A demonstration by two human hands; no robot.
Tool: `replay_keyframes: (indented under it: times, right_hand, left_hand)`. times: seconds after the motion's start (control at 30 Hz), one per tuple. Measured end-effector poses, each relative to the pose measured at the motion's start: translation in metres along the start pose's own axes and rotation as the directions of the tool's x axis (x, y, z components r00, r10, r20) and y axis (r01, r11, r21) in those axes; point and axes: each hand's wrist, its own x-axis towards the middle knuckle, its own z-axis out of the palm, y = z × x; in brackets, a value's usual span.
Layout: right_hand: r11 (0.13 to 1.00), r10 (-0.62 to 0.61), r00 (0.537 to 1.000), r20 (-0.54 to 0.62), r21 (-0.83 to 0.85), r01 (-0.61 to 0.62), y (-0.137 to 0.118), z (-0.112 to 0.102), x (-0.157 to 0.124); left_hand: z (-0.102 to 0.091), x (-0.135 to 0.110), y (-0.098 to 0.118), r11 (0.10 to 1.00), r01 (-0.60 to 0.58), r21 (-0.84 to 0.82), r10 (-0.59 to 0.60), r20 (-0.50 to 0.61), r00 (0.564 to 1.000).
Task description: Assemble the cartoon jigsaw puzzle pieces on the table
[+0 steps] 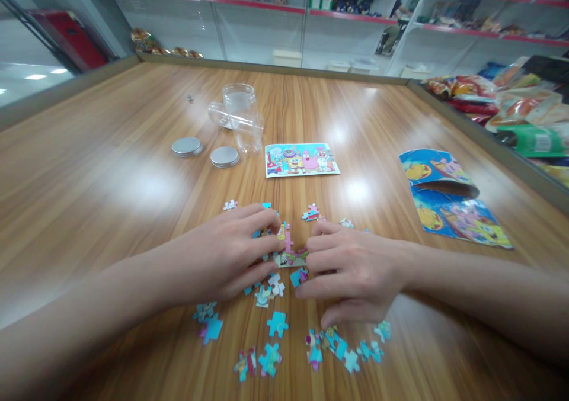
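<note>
Apparently, our step is joining the partial puzzle (pixel 288 253), lying on the counter (pixel 146 229) between our left hand (pixel 246 250) and right hand (pixel 351 262). Our fingers curl close; whether they pinch pieces, we cannot tell. Next calls for matching edges.

Our left hand (pixel 237 250) and right hand (pixel 355 265) were bare, with slender, tapering fingers (pixel 262 218). Behind the fingers, our left forearm (pixel 111 294) and right forearm (pixel 466 279) were bare too, smooth and slim, looking broader farther from them.
</note>
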Motion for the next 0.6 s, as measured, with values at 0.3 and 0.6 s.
replay_keyframes:
  times: [0.3,0.6]
  right_hand:
    - [0.999,0.040,0.999,0.017,-0.038,-0.039,0.0015,-0.0004,-0.0014]
    - [0.999,0.032,0.999,0.007,-0.030,-0.032,0.0041,0.0009,-0.0031]
  left_hand:
    - [0.0002,-0.0008,-0.0040,0.999,-0.033,0.021,0.034,-0.058,0.998]
    - [-0.0086,-0.0038,-0.0096,0.995,-0.060,0.084,0.070,-0.113,0.991]
